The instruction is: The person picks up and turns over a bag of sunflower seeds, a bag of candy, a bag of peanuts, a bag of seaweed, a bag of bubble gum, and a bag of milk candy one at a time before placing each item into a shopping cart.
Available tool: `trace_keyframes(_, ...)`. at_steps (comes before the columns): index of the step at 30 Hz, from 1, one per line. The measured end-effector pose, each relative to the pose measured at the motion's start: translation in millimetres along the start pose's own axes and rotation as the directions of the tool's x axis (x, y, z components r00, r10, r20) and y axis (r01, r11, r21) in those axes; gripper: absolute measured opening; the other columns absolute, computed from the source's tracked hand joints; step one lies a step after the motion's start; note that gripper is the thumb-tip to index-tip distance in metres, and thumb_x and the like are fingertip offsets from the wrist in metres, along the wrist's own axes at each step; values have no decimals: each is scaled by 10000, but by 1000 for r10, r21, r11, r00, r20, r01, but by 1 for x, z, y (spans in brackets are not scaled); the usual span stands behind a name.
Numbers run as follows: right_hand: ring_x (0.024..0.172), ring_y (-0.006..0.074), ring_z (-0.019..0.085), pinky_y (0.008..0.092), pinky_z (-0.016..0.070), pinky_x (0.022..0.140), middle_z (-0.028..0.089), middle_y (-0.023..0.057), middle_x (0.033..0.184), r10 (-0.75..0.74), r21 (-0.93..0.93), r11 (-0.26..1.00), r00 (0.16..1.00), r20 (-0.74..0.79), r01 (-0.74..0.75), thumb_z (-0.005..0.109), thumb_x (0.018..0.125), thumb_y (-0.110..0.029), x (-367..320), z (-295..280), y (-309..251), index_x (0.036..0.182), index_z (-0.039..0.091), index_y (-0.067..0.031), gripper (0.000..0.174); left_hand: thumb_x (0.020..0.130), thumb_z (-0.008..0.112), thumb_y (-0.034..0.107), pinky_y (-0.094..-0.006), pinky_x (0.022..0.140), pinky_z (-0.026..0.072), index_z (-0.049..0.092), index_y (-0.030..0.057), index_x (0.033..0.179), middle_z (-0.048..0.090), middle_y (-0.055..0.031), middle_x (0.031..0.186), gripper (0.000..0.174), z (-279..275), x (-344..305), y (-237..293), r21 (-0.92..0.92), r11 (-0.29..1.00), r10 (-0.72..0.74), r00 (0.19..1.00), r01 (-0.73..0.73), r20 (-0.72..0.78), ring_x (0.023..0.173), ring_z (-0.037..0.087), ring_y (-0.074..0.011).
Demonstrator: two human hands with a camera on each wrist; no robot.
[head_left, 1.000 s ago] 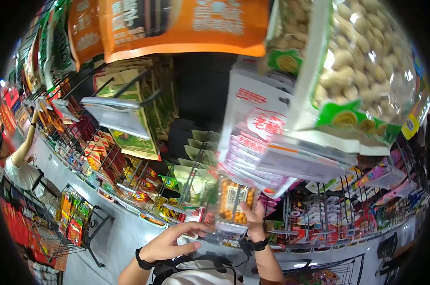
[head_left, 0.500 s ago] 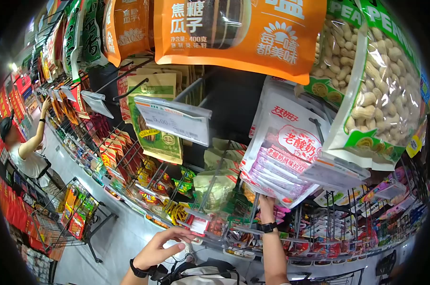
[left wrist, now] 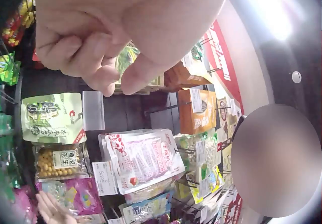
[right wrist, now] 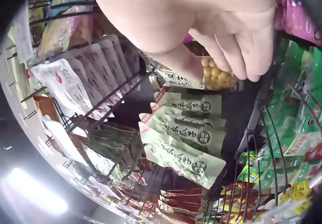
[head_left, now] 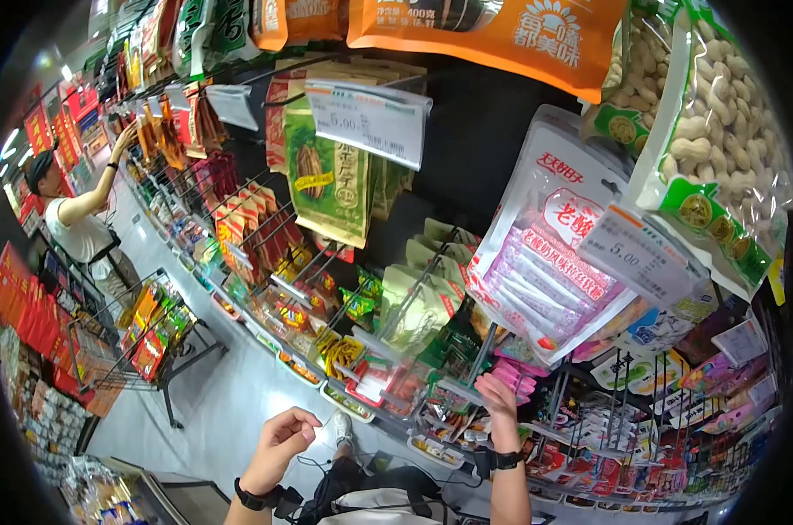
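Observation:
My left hand (head_left: 278,451) is raised low in the head view, its fingers loosely curled around nothing. The left wrist view shows the same hand (left wrist: 115,38) across the top, in front of the racks. My right hand (head_left: 500,407), fingers extended, is beside pink packs (head_left: 512,378) below a hanging white-and-purple bag (head_left: 554,254). In the left wrist view it lies palm-up, empty, under a pack of round yellow snacks (left wrist: 60,162). The right wrist view has its fingers (right wrist: 229,48) overlapping that pack (right wrist: 219,77); contact cannot be told.
Green seed bags (head_left: 326,175), orange bags (head_left: 493,44) and peanut bags (head_left: 720,149) hang from hooks with price tags (head_left: 370,118). At left, another person (head_left: 81,210) reaches to the rack beside a loaded cart (head_left: 156,337). Grey floor (head_left: 230,376) lies between.
My right hand held the yellow snack pack, reached in under the white-and-purple bag, and is now drawn back without it. My left hand's fingers have curled more. The head view has shifted.

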State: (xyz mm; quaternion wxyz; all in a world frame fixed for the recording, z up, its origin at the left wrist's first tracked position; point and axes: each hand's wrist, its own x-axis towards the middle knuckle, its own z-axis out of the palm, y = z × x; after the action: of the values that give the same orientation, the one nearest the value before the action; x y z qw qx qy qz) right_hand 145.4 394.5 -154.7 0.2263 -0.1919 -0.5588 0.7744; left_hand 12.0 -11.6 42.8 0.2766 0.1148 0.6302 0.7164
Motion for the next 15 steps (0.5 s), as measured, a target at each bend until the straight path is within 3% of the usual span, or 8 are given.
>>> trace_keyframes(1, 1268, 291, 592, 374, 441, 1071, 609, 207, 1360, 57, -46, 997, 994, -92, -61, 606, 943, -239, -17, 16, -24, 1397, 527, 41, 539, 912, 650, 154, -214, 590, 295, 645, 16, 999, 503, 47, 764, 163, -1, -5, 0, -15, 1000, -17, 1000, 17, -7, 673, 404, -46)
trace_keyframes(5, 1186, 279, 644, 366, 493, 1019, 667, 190, 1252, 129, -31, 990, 964, -232, -139, 648, 942, -231, -60, 20, -60, 1333, 568, 34, 479, 921, 645, 161, -226, 552, 260, 635, 18, 986, 475, 48, 722, 157, -4, -4, -2, -17, 1000, -20, 1000, 20, -2, 609, 355, -46)
trace_keyframes(10, 1076, 259, 675, 358, 514, 964, 682, 187, 1199, 0, 47, 999, 896, -445, 23, 634, 954, -210, -119, 6, -74, 1274, 589, 34, 405, 941, 623, 147, -234, 539, 247, 622, 30, 985, 439, 62, 695, 125, 8, 13, 2, 2, 999, -48, 991, 48, 126, 593, 333, -47)
trace_keyframes(15, 1052, 253, 678, 352, 521, 943, 689, 179, 1171, -79, 34, 990, 738, -670, 136, 610, 957, -173, -197, 13, -84, 1228, 612, 27, 336, 940, 622, 131, -231, 542, 248, 630, 26, 1006, 454, 62, 710, 125, 15, 38, -8, 8, 994, -103, 939, 106, 327, 599, 348, -37)
